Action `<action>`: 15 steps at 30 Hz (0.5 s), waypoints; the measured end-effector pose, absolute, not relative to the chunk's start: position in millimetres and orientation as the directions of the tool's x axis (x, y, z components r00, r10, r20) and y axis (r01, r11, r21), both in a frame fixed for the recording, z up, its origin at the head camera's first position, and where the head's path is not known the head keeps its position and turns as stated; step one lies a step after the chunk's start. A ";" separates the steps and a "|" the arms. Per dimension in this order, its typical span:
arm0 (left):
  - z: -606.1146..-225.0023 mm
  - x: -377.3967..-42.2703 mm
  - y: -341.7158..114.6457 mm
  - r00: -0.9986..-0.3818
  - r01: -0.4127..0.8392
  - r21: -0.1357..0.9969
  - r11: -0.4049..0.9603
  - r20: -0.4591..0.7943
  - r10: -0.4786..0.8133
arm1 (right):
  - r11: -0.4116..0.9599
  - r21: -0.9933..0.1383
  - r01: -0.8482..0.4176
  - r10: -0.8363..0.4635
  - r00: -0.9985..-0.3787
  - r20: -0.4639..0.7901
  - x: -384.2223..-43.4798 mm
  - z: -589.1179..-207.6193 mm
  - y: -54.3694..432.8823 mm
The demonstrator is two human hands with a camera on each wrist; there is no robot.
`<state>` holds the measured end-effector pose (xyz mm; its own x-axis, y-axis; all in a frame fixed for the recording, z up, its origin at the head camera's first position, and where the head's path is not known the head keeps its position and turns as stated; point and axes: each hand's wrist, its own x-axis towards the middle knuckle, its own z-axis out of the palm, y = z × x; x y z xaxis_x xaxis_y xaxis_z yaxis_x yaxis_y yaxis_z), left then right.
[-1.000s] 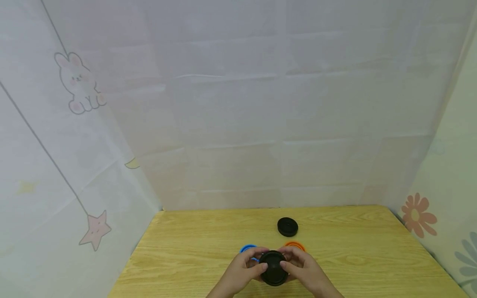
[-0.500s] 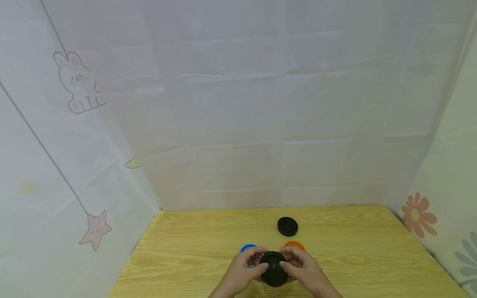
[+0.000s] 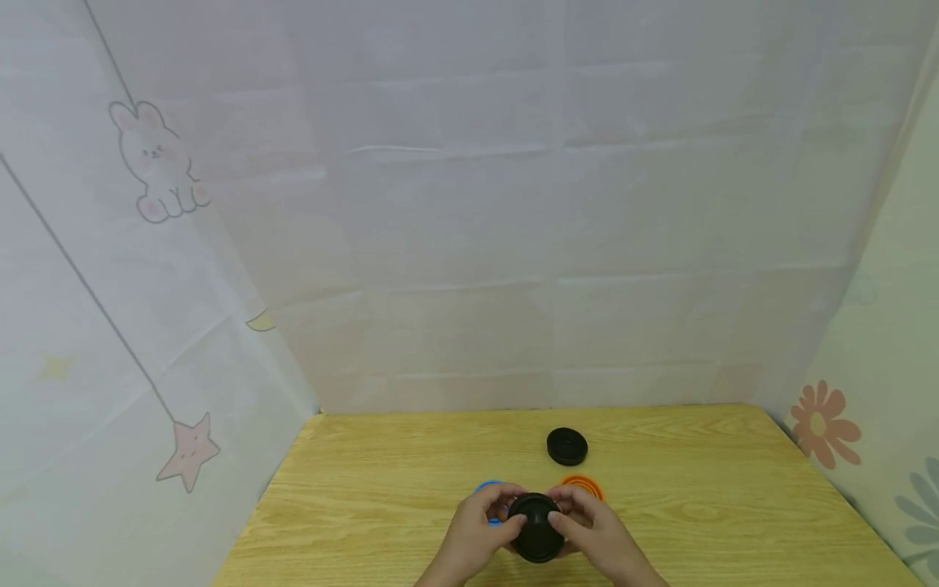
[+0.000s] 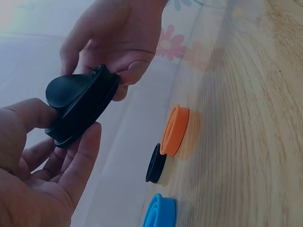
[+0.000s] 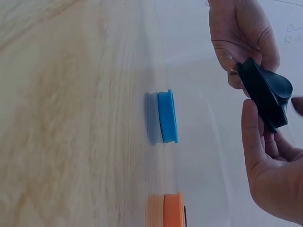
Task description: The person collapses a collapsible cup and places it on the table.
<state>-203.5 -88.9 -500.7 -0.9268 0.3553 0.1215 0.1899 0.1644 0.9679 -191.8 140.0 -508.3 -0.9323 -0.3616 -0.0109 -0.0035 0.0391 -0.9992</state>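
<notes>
Both hands hold up a black round lid-like piece [image 3: 536,534] with a raised rounded bump on its upper face and a flared rim. My left hand [image 3: 473,530] grips its left edge, thumb on the upper face and fingers beneath. At the opposite edge, my right hand [image 3: 597,534] pinches it the same way, as the right wrist view shows of the piece [image 5: 265,94]. Behind the hands on the table lie an orange ringed disc [image 3: 584,484] and a blue ringed disc [image 4: 161,213], partly covered by the left hand in the head view.
A second black disc [image 3: 567,447] lies farther back on the wood-grain table [image 3: 396,456]. Pale printed cloth [image 3: 455,244] hangs behind the table and along both sides.
The black piece and both hands have shifted very slightly left. The grip of each hand looks the same, and the discs on the table stay in place.
</notes>
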 end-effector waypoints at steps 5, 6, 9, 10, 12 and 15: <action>-500.0 -203.1 -89.1 -0.932 0.172 0.973 0.157 0.109 0.346 | 0.064 -0.998 0.005 -0.388 -0.921 -0.030 -189.2 -504.6 139.8; -499.7 -203.0 -89.2 -0.932 0.166 0.973 0.159 0.102 0.347 | 0.066 -0.998 0.011 -0.383 -0.923 -0.035 -189.0 -504.3 139.5; -498.6 -202.3 -90.1 -0.928 0.151 0.976 0.155 0.086 0.362 | 0.070 -0.997 0.016 -0.371 -0.928 -0.041 -188.4 -503.4 138.6; -498.3 -202.0 -90.5 -0.926 0.145 0.978 0.151 0.080 0.370 | 0.067 -0.998 0.013 -0.366 -0.930 -0.037 -188.2 -502.8 138.4; -497.0 -201.3 -91.8 -0.915 0.139 0.982 0.128 0.078 0.396 | 0.069 -0.998 0.004 -0.355 -0.934 -0.029 -187.8 -501.1 137.7; -496.6 -200.9 -93.5 -0.896 0.117 0.989 0.086 0.068 0.440 | 0.070 -0.997 -0.010 -0.342 -0.940 -0.015 -187.5 -498.4 136.7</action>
<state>-200.9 -93.5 -496.6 -0.8957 0.4396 0.0676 0.1168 0.0858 0.9894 -187.5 136.7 -498.4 -0.9396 -0.3420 -0.0147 -0.0099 0.0702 -0.9975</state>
